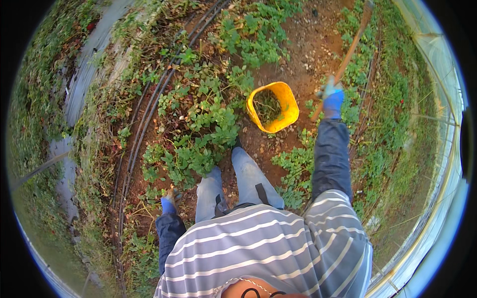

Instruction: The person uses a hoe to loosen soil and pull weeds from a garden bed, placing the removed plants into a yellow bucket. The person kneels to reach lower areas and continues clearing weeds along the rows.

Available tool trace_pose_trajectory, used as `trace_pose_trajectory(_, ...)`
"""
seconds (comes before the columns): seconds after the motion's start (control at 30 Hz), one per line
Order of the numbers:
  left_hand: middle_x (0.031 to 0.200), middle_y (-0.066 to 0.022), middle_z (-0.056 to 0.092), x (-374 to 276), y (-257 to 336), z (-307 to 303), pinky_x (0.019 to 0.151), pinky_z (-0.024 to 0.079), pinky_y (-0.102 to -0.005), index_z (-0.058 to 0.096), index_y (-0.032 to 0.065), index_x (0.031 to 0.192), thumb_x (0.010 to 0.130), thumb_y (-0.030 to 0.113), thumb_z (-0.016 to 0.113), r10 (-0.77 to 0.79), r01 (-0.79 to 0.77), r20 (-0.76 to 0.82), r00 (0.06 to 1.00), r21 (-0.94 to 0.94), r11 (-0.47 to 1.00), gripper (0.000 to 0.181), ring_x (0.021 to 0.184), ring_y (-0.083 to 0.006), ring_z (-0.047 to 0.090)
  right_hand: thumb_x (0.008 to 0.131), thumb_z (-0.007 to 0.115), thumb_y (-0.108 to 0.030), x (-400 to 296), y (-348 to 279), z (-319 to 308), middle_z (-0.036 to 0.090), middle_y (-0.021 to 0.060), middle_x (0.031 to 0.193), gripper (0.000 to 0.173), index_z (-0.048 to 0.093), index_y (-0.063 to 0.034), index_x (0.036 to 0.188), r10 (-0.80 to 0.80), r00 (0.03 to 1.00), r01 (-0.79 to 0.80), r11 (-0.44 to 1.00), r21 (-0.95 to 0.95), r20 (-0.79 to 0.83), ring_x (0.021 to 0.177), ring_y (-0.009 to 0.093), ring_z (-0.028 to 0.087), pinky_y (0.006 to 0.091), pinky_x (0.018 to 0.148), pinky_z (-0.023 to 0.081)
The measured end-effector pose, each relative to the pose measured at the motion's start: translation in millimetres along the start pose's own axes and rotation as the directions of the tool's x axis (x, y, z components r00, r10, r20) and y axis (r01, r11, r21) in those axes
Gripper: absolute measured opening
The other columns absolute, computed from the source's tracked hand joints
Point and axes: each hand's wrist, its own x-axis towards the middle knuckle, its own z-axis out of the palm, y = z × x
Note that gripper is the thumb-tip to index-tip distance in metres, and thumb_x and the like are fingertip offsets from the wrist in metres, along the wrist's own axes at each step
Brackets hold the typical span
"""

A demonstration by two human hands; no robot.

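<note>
Gloved in blue, my right hand (331, 93) grips the wooden handle (350, 52) of a long tool. The handle slants up and away to the right, and its far end is blurred at the top of the view. Left of that hand a yellow plastic bucket (291, 102) stands on the soil, with cut green weeds or stems (267, 106) inside. My left hand (172, 197), also gloved, hangs low beside my left leg near some plants. Nothing shows clearly in it, and its fingers are too small to read.
Leafy green plants (208, 126) grow in rows over brown soil (298, 48). Black drip-irrigation hoses (149, 108) run along the left side. Farther left lies a strip of grey plastic mulch film (89, 63). A translucent greenhouse wall (439, 67) curves along the right.
</note>
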Motion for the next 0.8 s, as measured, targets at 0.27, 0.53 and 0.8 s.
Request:
trace_pose_trajectory(0.27, 0.089, -0.0048, 0.063, -21, 2, 51, 0.060, 0.049, -0.0315, 0.062, 0.0053, 0.100, 0.091, 0.030, 0.060, 0.014, -0.027, 0.086, 0.996, 0.150, 0.988, 0.026, 0.071, -0.0182, 0.060, 0.090, 0.060, -0.035, -62, 288, 69, 0.062, 0.0090, 0.077, 0.035, 0.063, -0.0024, 0.102, 0.786, 0.600, -0.779, 0.531, -0.335, -0.149, 0.063, 0.026, 0.061, 0.0411, 0.055, 0.053)
trace_pose_trajectory(0.53, 0.093, -0.0076, 0.067, -11, -10, 57, 0.062, 0.052, -0.0334, 0.064, 0.0045, 0.102, 0.090, 0.027, 0.058, -0.044, 0.027, 0.077, 0.996, 0.206, 0.978, 0.026, 0.074, -0.0216, 0.066, 0.094, 0.053, -0.032, -5, 156, 20, 0.051, 0.0071, 0.065, 0.031, 0.054, -0.0032, 0.105, 0.413, 0.910, -0.410, 0.910, -0.066, 0.046, 0.046, 0.020, 0.050, 0.0369, 0.043, 0.049)
trace_pose_trajectory(0.8, 0.093, -0.0058, 0.067, -25, -6, 87, 0.066, 0.053, -0.0332, 0.064, 0.0043, 0.103, 0.090, 0.029, 0.061, 0.004, -0.008, 0.017, 1.000, 0.253, 0.968, 0.028, 0.075, -0.0190, 0.066, 0.094, 0.053, -0.038, 11, 279, 47, 0.048, 0.0020, 0.063, 0.034, 0.058, -0.0088, 0.112, 0.756, 0.653, -0.677, 0.613, -0.407, 0.051, 0.049, 0.020, 0.048, 0.0412, 0.049, 0.050)
